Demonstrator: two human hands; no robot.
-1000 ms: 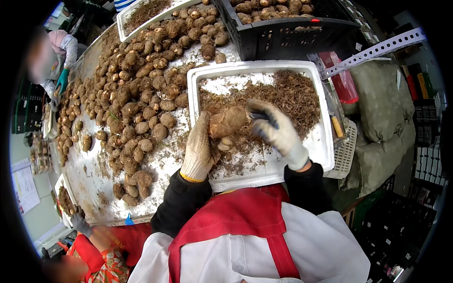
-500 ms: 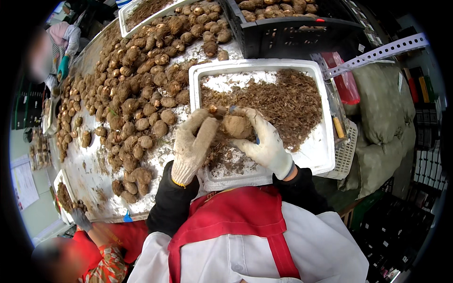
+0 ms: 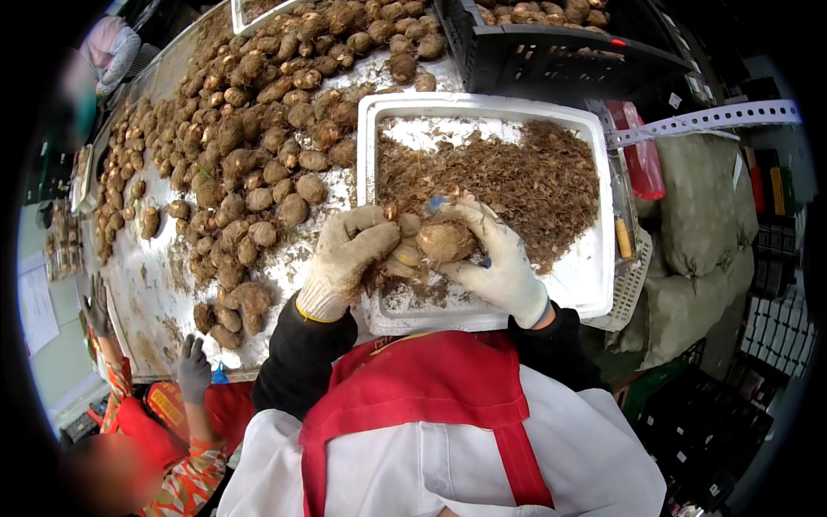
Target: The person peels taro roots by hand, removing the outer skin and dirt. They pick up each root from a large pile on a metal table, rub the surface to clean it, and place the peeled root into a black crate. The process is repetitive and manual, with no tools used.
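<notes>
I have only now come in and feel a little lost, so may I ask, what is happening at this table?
A person in a red apron holds a brown tuber in the gloved right hand, over a white tray with loose brown fibres. The gloved left hand is close beside it; its exact grip is unclear. Many similar tubers lie on the table to the left, and others are in a black crate beyond the tray. A co-worker's grey-gloved hand shows at lower left.
</notes>
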